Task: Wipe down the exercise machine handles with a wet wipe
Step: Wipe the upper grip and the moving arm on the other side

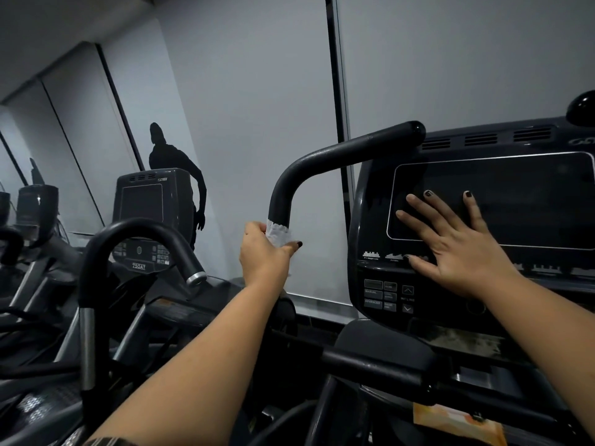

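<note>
The left hand [262, 252] is clenched around the wet wipe [278, 232], which is wrapped about the upright lower run of the black handle [322, 159], just below its bend. From this grip the handle's long axis rises, turns at the bend, then runs up and to the right to a rounded end cap beside the console [380, 220]. The unwiped length therefore appears to lie above and right of the hand (a judgement from the wipe's position only). The left arm is extended forward, wrist raised, thumb side toward the handle. The right hand [457, 239] holds nothing: it rests flat, fingers spread, on the dark screen of the console, apparently bracing. The left hand is the one on the handle.
</note>
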Demonstrator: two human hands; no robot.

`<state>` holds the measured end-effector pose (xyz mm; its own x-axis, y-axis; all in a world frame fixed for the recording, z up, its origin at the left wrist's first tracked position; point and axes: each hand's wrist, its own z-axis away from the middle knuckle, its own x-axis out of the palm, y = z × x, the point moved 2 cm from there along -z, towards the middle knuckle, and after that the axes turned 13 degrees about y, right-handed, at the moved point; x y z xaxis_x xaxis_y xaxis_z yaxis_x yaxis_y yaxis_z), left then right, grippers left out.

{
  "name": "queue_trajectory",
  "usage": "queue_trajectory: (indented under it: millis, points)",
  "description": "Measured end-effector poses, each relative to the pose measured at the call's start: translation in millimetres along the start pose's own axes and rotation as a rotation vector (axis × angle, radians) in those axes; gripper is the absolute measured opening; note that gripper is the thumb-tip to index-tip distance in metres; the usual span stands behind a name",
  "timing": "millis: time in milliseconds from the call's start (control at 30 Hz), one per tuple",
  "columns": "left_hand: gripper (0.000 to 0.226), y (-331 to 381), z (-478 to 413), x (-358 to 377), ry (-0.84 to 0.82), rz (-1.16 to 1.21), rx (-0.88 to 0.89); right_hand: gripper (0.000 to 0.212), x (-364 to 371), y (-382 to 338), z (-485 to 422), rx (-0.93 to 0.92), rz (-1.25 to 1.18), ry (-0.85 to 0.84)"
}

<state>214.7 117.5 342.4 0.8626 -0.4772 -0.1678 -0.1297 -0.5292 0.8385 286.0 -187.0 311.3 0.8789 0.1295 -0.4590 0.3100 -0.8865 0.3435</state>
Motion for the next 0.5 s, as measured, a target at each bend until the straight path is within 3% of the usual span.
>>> queue_trajectory:
  millis: [233, 333, 500]
  points:
    - [0.03, -4, -26, 12, -0.187, 0.09, -0.098, 0.076, 1, 0, 0, -0.006, -0.001, 0.014]
    - [0.024, -10, -30, 14, -0.35, 0.248, -0.261, 0.076, -1, 0, -1, -0.004, -0.008, 0.007]
    - [0.021, -13, -28, 17, -0.282, 0.158, -0.267, 0.076, -2, 0, -1, 0.003, -0.013, -0.009]
